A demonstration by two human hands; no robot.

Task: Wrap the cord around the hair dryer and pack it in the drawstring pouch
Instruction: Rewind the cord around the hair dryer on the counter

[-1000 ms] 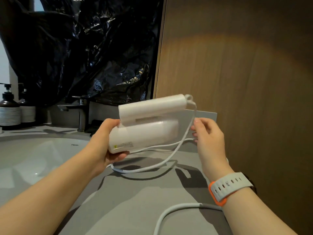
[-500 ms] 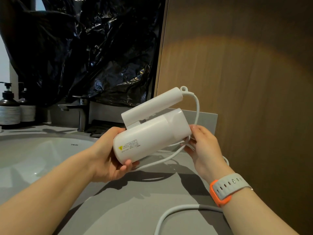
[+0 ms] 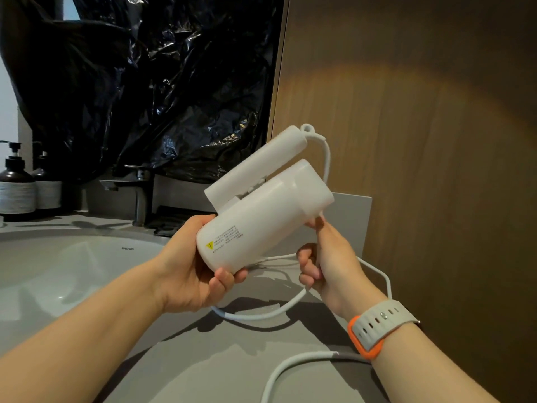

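Note:
A white folded hair dryer (image 3: 261, 219) is held in the air above the grey counter, tilted with its handle folded along the top. My left hand (image 3: 191, 269) grips its barrel end from below. The white cord (image 3: 328, 158) leaves the handle tip, curves down the right side and passes into my right hand (image 3: 325, 260), which pinches it under the dryer's right end. More cord loops onto the counter (image 3: 261, 315) and runs toward the bottom edge. No drawstring pouch is in sight.
A white basin (image 3: 58, 274) lies at the left with a dark tap (image 3: 139, 193) behind it. Two pump bottles (image 3: 17, 184) stand at the far left. Black plastic sheeting (image 3: 145, 82) hangs behind. A wooden wall (image 3: 421, 141) stands close on the right.
The dryer has been tipped up more steeply and turned. My right hand has slid down the cord from the dryer's right end to underneath it, pulling the cord along the side.

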